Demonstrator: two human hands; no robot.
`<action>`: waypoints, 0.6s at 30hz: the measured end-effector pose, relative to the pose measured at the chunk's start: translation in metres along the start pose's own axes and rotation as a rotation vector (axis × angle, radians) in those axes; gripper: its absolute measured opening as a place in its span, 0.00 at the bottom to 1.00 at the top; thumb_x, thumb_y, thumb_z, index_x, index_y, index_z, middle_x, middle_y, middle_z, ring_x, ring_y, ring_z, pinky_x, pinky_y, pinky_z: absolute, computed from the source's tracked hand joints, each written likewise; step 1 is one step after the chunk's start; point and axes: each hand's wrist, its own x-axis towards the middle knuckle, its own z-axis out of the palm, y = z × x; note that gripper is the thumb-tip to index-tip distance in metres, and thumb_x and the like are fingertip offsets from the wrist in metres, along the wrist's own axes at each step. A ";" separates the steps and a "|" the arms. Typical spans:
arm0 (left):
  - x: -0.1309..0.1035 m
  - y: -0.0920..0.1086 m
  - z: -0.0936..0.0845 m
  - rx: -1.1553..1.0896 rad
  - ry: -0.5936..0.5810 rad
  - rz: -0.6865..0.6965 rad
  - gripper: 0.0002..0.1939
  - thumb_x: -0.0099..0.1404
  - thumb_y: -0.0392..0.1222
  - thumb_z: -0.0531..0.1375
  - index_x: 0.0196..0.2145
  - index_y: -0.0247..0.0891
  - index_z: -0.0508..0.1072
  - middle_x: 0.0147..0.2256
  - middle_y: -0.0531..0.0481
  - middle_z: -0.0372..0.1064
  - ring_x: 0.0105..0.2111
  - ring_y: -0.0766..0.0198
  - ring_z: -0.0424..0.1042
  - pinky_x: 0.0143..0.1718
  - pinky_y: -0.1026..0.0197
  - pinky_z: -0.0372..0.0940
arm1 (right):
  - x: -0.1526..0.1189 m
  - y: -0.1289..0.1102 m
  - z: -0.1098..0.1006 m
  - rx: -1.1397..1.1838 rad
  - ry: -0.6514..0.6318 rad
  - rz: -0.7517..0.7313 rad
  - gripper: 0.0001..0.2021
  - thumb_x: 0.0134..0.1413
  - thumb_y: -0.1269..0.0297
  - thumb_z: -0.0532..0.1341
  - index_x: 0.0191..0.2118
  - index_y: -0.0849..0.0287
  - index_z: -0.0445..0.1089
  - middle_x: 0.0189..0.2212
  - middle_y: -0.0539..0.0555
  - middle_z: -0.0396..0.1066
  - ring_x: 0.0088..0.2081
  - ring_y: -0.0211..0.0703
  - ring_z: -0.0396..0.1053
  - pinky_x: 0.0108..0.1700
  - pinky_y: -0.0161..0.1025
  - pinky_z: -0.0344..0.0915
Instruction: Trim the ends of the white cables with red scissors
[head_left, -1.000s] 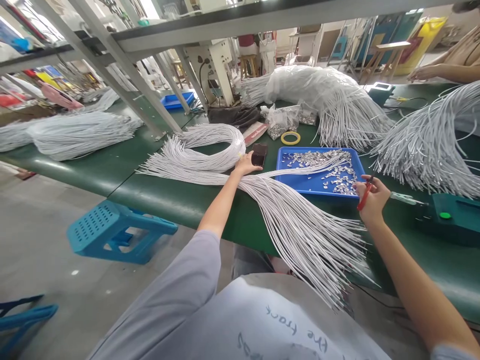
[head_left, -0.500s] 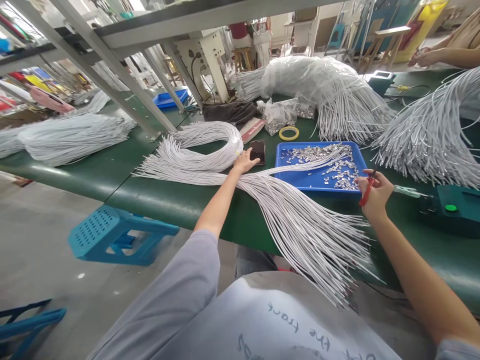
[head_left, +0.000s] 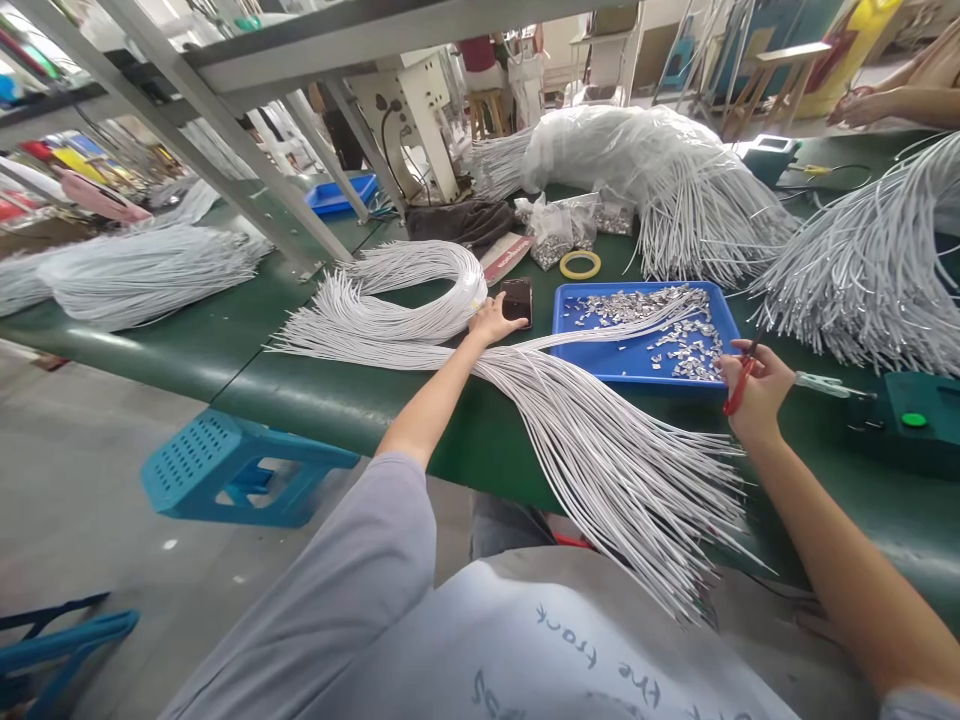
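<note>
My left hand (head_left: pixel 491 322) rests at the inner edge of a coiled bundle of white cables (head_left: pixel 409 305). Its fingers are apart, and the fingertips reach the left and lower edge of a dark phone (head_left: pixel 517 303). In my right hand (head_left: pixel 761 395) is a small red-handled tool (head_left: pixel 739 388) with a dark end; its exact kind is hard to make out. That hand is at the right corner of a blue tray (head_left: pixel 600 365) of small metal terminals (head_left: pixel 686 345). Loose cable ends (head_left: pixel 622 460) fan over the table's front edge, and a few cables lie across into the tray.
Behind the tray are a yellow tape roll (head_left: pixel 580 264), bags of metal parts (head_left: pixel 555 232) and a plastic-wrapped cable bundle (head_left: pixel 600 150). More cables (head_left: pixel 877 270) and a green device (head_left: pixel 907 420) stand at right. A blue stool (head_left: pixel 195 465) is at left. Another person's hands (head_left: pixel 862 105) show far right.
The view has shifted very slightly. Both hands keep nearly the same places, the left by the phone and the right with the red-handled tool.
</note>
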 end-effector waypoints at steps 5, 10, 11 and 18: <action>0.001 -0.002 0.000 -0.022 -0.001 0.008 0.44 0.60 0.65 0.52 0.68 0.43 0.46 0.64 0.39 0.52 0.62 0.43 0.58 0.59 0.48 0.58 | 0.000 0.000 0.000 -0.014 0.007 -0.004 0.14 0.36 0.65 0.64 0.34 0.61 0.72 0.17 0.45 0.65 0.20 0.33 0.61 0.28 0.35 0.60; 0.001 -0.003 -0.001 -0.047 -0.001 0.020 0.37 0.66 0.61 0.45 0.67 0.44 0.48 0.63 0.40 0.55 0.61 0.44 0.61 0.58 0.48 0.58 | 0.000 0.001 -0.001 -0.027 0.009 -0.001 0.14 0.36 0.65 0.63 0.35 0.61 0.72 0.18 0.46 0.65 0.21 0.35 0.63 0.27 0.35 0.60; 0.001 -0.003 -0.001 -0.050 0.000 0.022 0.36 0.66 0.61 0.45 0.67 0.44 0.48 0.62 0.40 0.56 0.60 0.44 0.61 0.58 0.48 0.58 | 0.001 0.001 -0.001 -0.030 0.008 -0.002 0.14 0.36 0.64 0.63 0.35 0.61 0.72 0.18 0.46 0.65 0.21 0.36 0.64 0.27 0.36 0.60; 0.003 -0.004 0.000 -0.068 0.012 0.028 0.36 0.66 0.60 0.46 0.67 0.45 0.49 0.62 0.40 0.57 0.60 0.43 0.61 0.59 0.47 0.57 | 0.001 0.003 0.000 -0.015 0.010 0.003 0.14 0.37 0.65 0.63 0.35 0.61 0.72 0.19 0.46 0.66 0.23 0.38 0.68 0.29 0.36 0.60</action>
